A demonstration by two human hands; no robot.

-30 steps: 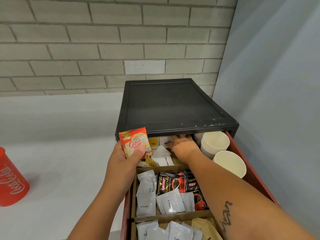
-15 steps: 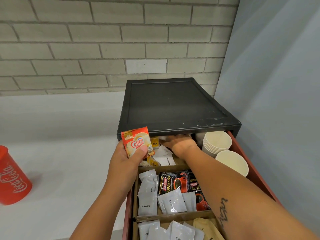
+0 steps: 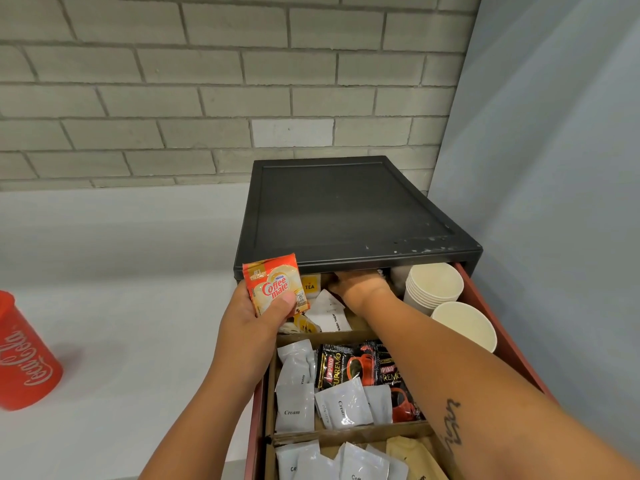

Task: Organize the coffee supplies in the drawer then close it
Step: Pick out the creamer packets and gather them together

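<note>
A red cup [image 3: 24, 358] with white Coca-Cola script stands upright, partly cut off by the picture's left edge. It rests on a white counter [image 3: 121, 306], which spreads from under the cup to the right and away behind it. Behind the cup, beyond the counter, rises a wall of pale grey bricks [image 3: 207, 81] with lighter mortar lines. One brick [image 3: 292, 132], up and well to the right of the cup, is plainly whiter than the rest. Farther right of the cup again, a smooth blue-grey wall [image 3: 554, 150] meets the brick at a corner.
</note>
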